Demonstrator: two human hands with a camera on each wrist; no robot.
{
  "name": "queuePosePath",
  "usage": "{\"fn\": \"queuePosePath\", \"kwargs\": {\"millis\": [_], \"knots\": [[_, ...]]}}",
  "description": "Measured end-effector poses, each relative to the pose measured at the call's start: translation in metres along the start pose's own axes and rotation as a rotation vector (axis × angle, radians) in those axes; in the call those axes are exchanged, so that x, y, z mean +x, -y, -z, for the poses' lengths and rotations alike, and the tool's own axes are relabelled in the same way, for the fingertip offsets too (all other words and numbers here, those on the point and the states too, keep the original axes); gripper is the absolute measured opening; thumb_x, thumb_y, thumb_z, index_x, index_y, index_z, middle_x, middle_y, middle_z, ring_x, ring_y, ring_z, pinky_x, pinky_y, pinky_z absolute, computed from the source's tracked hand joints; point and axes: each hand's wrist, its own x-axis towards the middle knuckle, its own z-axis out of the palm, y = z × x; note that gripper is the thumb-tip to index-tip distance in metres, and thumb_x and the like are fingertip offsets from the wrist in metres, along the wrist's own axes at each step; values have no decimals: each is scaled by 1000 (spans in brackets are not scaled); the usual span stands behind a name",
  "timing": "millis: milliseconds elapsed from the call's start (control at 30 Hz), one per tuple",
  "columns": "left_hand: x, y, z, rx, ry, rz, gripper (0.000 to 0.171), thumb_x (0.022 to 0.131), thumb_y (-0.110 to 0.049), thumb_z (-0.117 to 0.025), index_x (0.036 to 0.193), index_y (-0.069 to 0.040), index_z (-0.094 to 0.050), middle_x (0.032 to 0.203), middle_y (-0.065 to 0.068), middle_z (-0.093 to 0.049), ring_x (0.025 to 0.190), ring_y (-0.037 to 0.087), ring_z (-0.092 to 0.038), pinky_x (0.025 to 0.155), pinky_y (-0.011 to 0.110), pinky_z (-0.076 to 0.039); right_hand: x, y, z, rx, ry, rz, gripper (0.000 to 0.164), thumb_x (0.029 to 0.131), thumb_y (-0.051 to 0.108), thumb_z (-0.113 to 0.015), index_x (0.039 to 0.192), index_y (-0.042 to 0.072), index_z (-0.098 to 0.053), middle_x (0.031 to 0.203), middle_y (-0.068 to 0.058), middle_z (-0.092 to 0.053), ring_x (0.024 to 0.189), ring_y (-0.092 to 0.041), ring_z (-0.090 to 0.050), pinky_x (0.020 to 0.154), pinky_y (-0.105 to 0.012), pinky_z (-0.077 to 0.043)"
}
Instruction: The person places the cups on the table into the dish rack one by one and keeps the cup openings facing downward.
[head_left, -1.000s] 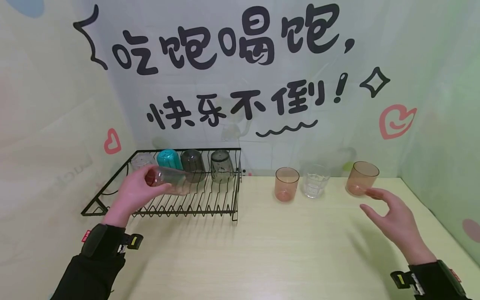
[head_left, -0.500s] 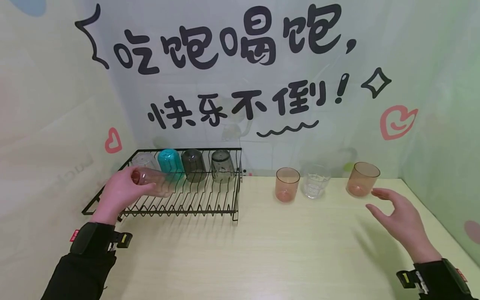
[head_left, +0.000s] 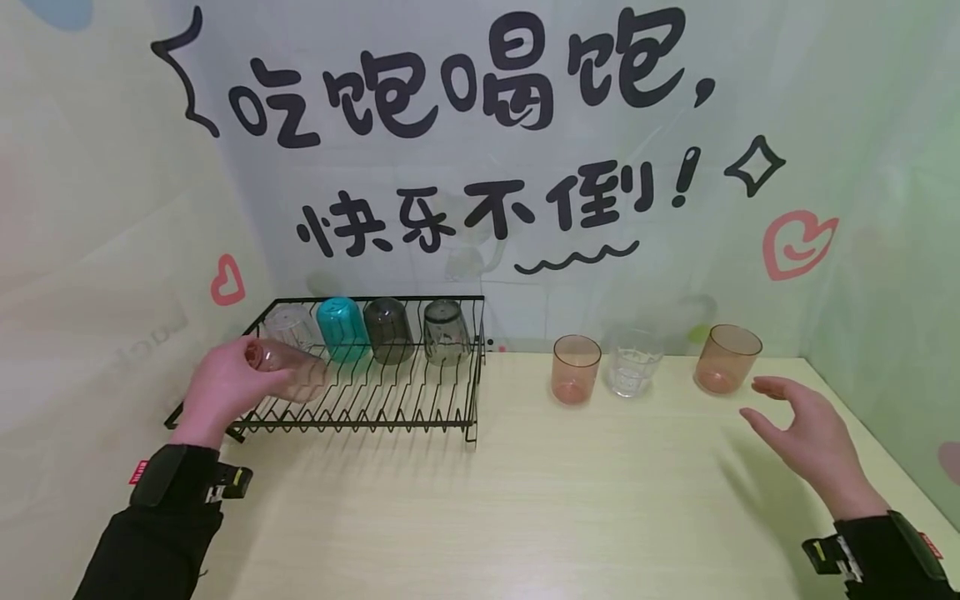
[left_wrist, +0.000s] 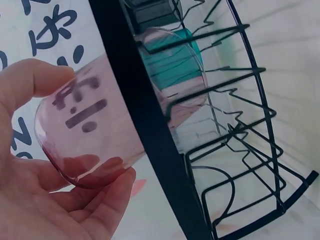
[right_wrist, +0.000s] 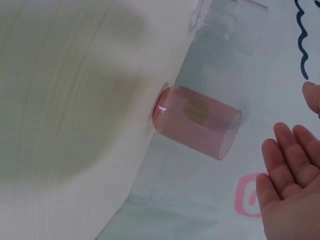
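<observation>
My left hand [head_left: 221, 383] grips a pink see-through drinking glass [head_left: 302, 379] near its base, thumb on one side and fingers on the other. The glass tilts with its rim pointing right, over the left front of a black wire rack [head_left: 420, 426]. In the left wrist view, a dark rack bar crosses in front of the glass [left_wrist: 95, 120]. My right hand [head_left: 813, 446] hovers above the table, fingers apart and holding nothing. Nearest to it stands an upright amber-pink glass [head_left: 726, 360], also plain in the right wrist view beside the open hand [right_wrist: 292, 185].
Upside down along the rack's back row are a clear glass [head_left: 291, 325], a turquoise glass [head_left: 342, 329] and two dark grey glasses [head_left: 387, 332]. Another pink glass [head_left: 575, 371] and a clear glass [head_left: 633, 362] stand upright on the table [head_left: 525, 508]. A printed cloth backs the table.
My left hand has carried the pink glass leftward and slightly down along the rack, uncovering the dark and turquoise glasses. The right hand has drifted slightly right, away from the amber-pink glass.
</observation>
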Motion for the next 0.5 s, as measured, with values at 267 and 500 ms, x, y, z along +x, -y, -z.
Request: {"fn": "queuePosePath", "kwargs": {"millis": [267,500], "knots": [[4,9,2,29,-3,34,65,88,-39,-68,119,15,-51,111,33,-57,95,45,-54,70,52,-50,4,-3,3,-18,-1,19,44,84,5,-75,122,-11,-58,115,-33,-61,107,-48,-54,82,-54,-39],[8,16,6,84,28,56,68,87,-38,-67,121,18,-48,114,37,-54,97,49,-52,72,55,-50,6,-6,5,-35,8,12,44,84,5,-75,121,-11,-58,116,-34,-61,108,-48,-54,82,-54,-39]]}}
